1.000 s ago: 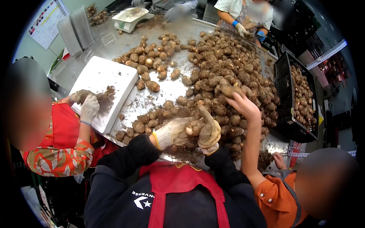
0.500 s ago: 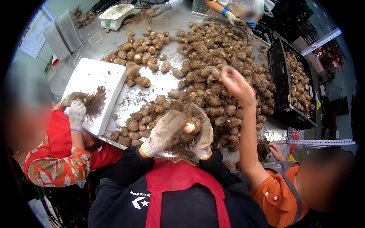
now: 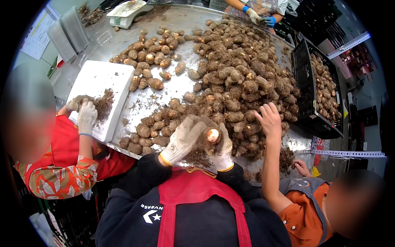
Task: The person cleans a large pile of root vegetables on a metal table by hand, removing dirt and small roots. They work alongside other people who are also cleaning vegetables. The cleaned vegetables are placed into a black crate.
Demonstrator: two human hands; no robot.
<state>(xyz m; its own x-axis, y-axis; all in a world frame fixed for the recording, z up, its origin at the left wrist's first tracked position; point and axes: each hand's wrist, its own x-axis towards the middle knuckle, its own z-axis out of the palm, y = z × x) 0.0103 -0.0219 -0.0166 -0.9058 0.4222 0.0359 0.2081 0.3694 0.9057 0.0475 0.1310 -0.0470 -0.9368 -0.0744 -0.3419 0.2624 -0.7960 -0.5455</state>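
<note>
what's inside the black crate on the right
The black crate holds a layer of brown root vegetables; anything beneath that top layer, including the crate's bottom, is covered.

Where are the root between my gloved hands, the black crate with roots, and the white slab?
Held root (image 3: 212, 136): head view, on its pale end.
Black crate (image 3: 303, 82): head view, on its left side wall.
White slab (image 3: 110, 76): head view, on its bare top.

Held tuber (image 3: 212, 136) partly hidden, heads (image 3: 29, 113) blurred
</note>
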